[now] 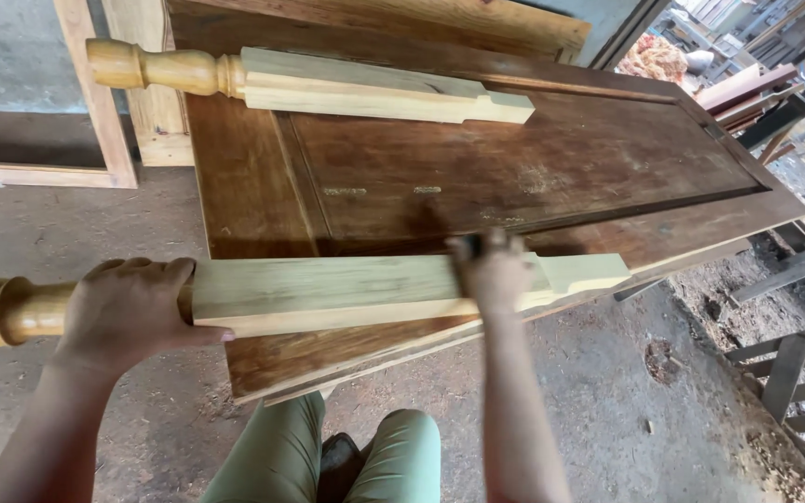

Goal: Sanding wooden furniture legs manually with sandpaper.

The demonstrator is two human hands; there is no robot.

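A pale wooden leg [328, 291] with a square body and a turned round end lies across the near edge of a dark brown door panel [533, 158]. My left hand [132, 312] grips it where the turned part meets the square part. My right hand [491, 270] presses on the square part further right; it is blurred, and something small and dark shows at its fingertips, which I cannot make out. A second, similar turned leg [328, 88] lies on the far side of the panel, apart from both hands.
The door panel rests flat as a work surface above a dusty concrete floor [607, 391]. My knees in green trousers [328, 456] are below it. A wooden frame [95, 102] leans at the back left. Dark slatted furniture frames [794, 373] stand at the right.
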